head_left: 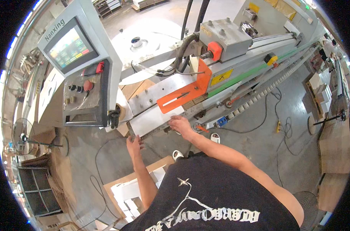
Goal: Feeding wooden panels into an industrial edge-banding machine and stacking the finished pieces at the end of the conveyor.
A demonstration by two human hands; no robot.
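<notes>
Reaching out with two bare hands over a long machine [242,65] in the middle of the frame. Holding the left hand [133,146] low and left of the middle, with fingers apart and a bit bent, just by the near left corner of a white board [154,119]. Seeing nothing inside that hand, but cannot tell a touch on the corner from a tiny gap. Putting the right hand [181,125] at the near right edge of the same board, close to the middle of the frame, with fingers loosely bent. Cannot tell a pinch from a light rest there.

Finding the white board flat on the machine, left of the middle, just below a bright orange guard [186,95]. Looking up from there, seeing a grey metal box [226,36] with a red knob [214,51], then a yellow label [221,77] and a long green strip [240,82]. Seeing a lit screen [72,45] at the upper left, with a round red button [88,85] below. Wearing a black shirt [221,184] at the bottom of the frame, and white slippers [177,155] on a grey floor [244,146]. Seeing white pieces [123,190] on brown card, low and left of the middle. Spotting pale rollers [259,93] in a row right of the middle, near a blue block [222,121].
</notes>
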